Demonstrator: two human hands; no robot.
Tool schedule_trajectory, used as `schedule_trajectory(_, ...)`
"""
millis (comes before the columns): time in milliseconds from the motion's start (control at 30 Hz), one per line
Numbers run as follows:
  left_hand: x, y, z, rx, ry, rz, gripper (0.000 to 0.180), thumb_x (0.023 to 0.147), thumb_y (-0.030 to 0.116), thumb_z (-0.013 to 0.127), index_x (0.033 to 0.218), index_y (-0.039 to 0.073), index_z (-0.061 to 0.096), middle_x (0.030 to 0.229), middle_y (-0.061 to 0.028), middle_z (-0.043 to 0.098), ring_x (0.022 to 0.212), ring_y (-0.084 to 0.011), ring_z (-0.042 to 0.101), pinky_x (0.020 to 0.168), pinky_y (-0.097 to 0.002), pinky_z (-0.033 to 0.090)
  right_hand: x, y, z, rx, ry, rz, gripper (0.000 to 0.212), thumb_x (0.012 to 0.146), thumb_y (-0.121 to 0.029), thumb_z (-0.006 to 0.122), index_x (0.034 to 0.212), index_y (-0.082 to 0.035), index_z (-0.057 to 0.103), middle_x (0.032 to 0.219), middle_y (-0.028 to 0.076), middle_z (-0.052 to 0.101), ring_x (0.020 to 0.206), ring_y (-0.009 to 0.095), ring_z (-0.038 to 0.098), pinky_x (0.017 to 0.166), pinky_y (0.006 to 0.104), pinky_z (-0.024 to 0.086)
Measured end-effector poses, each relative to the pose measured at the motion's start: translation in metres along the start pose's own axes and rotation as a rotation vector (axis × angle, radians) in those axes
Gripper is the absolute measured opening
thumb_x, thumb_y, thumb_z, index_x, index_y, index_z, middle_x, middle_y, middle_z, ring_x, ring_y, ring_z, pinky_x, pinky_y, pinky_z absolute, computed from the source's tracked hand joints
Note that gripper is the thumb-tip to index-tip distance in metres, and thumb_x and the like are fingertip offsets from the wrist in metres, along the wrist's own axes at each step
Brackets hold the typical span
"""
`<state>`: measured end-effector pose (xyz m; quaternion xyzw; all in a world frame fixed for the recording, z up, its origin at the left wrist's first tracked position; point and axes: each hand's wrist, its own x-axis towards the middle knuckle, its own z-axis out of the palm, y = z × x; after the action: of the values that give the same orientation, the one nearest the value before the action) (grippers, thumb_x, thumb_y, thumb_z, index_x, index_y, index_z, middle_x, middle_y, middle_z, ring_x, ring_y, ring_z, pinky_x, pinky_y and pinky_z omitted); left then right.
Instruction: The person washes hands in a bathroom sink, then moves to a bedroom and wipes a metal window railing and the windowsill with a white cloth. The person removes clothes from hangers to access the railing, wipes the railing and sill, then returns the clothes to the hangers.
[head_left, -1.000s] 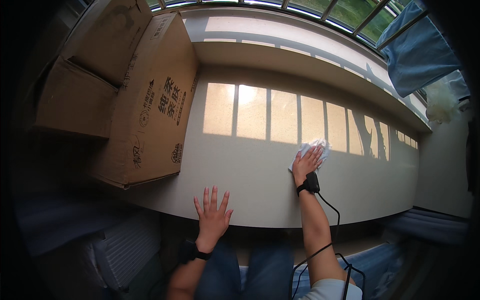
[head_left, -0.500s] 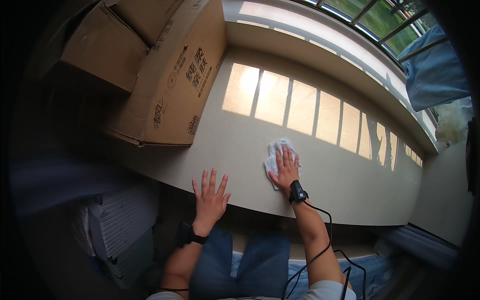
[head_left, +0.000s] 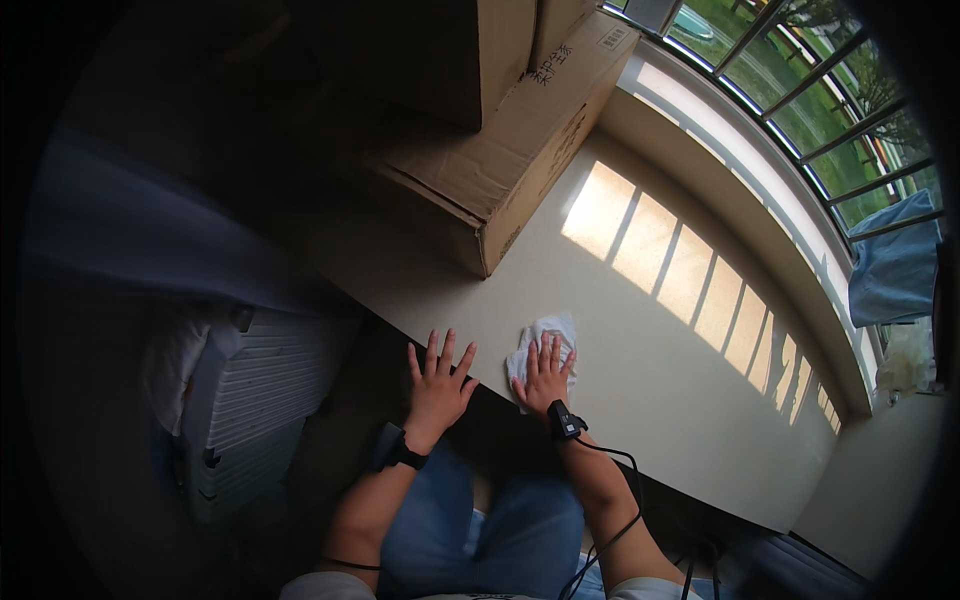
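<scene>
A crumpled white cloth (head_left: 519, 358) lies on the pale tabletop (head_left: 640, 400), close to its front edge. My right hand (head_left: 545, 377) rests flat on top of the cloth, fingers stretched out, hiding part of it. To the left, my left hand (head_left: 438, 388) is at the table's front edge with its fingers spread and nothing in them. Whether it touches the edge I cannot tell. Each wrist wears a black strapped device, and a black cable runs along my right forearm.
Large brown cardboard boxes (head_left: 530, 150) stand on the table's far left. Beyond the table run a sill (head_left: 720, 140) and a barred window, with a blue cloth (head_left: 893, 262) hanging at right. A ribbed, light-coloured stack (head_left: 265, 375) stands below at left.
My view has turned left, so boxes and window sit further right. My right hand and the cloth are now closer to the table's front edge and to my left hand.
</scene>
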<state>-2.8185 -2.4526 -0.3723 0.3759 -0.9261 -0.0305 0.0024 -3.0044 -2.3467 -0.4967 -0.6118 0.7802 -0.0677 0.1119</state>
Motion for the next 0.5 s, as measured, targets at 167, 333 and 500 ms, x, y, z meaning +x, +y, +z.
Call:
schedule_trajectory(167, -0.017, -0.059, -0.011, 0.013, -0.004, -0.121, 0.060, 0.088, 0.045, 0.052, 0.141, 0.023, 0.036, 0.146, -0.0144, 0.029, 0.136, -0.0359, 0.024, 0.107, -0.0627, 0.018, 0.065, -0.065, 0.003, -0.026, -0.054, -0.319, 0.076, 0.085, -0.050, 0.047, 0.140, 0.000, 0.033, 0.151, 0.020, 0.017, 0.142, 0.037, 0.007, 0.109, 0.0607, 0.003)
schedule_trajectory(333, -0.019, -0.107, -0.015, 0.004, 0.005, -0.153, 0.059, 0.090, 0.046, 0.049, 0.142, 0.024, 0.035, 0.146, -0.0133, 0.030, 0.136, -0.0347, 0.024, 0.107, -0.0623, 0.017, 0.153, -0.133, 0.016, 0.027, -0.035, -0.298, 0.078, 0.085, -0.052, 0.048, 0.141, -0.002, 0.031, 0.151, 0.021, 0.018, 0.140, 0.040, 0.010, 0.111, 0.0582, 0.005)
schedule_trajectory(500, -0.013, -0.149, -0.018, -0.042, -0.010, -0.254, 0.056, 0.090, 0.043, 0.050, 0.140, 0.021, 0.039, 0.147, -0.0152, 0.028, 0.137, -0.0363, 0.021, 0.108, -0.0628, 0.013, 0.238, -0.190, 0.018, -0.183, -0.128, -0.364, 0.081, 0.084, -0.055, 0.047, 0.145, -0.006, 0.025, 0.152, 0.019, 0.016, 0.140, 0.041, 0.008, 0.111, 0.0584, 0.003)
